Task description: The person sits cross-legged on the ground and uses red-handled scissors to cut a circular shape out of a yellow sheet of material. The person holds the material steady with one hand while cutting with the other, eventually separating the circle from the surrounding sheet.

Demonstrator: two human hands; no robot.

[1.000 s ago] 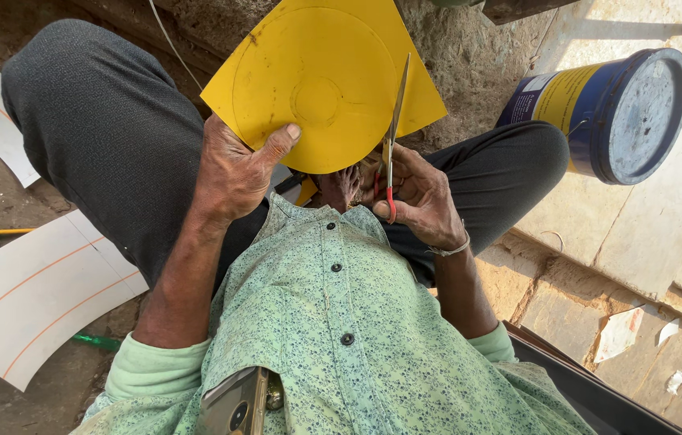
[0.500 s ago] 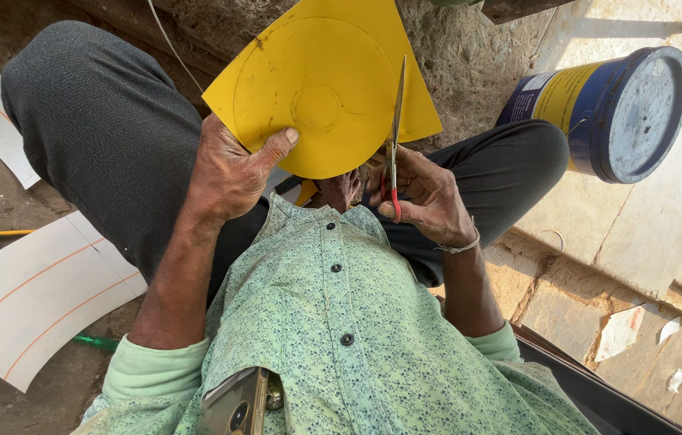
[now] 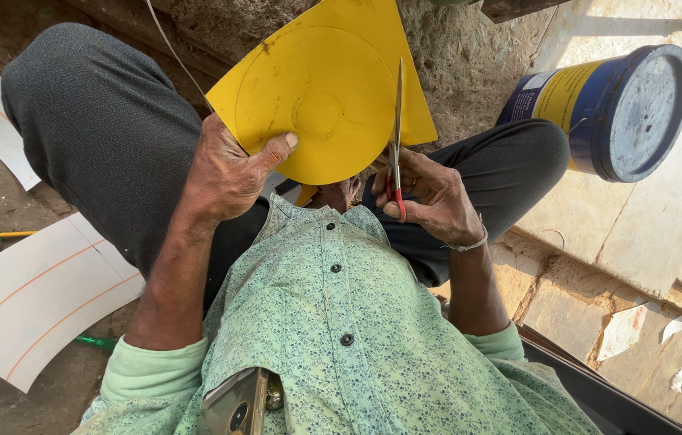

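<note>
Above the lap, left hand (image 3: 224, 173) grips a yellow plastic sheet's (image 3: 317, 89) edge; right hand (image 3: 429, 197) grips red-handled scissors (image 3: 396, 145) cutting it.

Sheet turns, scissors advance along the edge

The yellow sheet (image 3: 321, 97) sits rotated compared with a second ago: its right corner is lower and further right, its rounded edge swung round under the left hand (image 3: 224, 173), whose thumb now lies flatter across the sheet. The scissors (image 3: 396, 145) in the right hand (image 3: 429, 197) stand a little more upright, blades nearly closed, against the sheet's right part.
</note>
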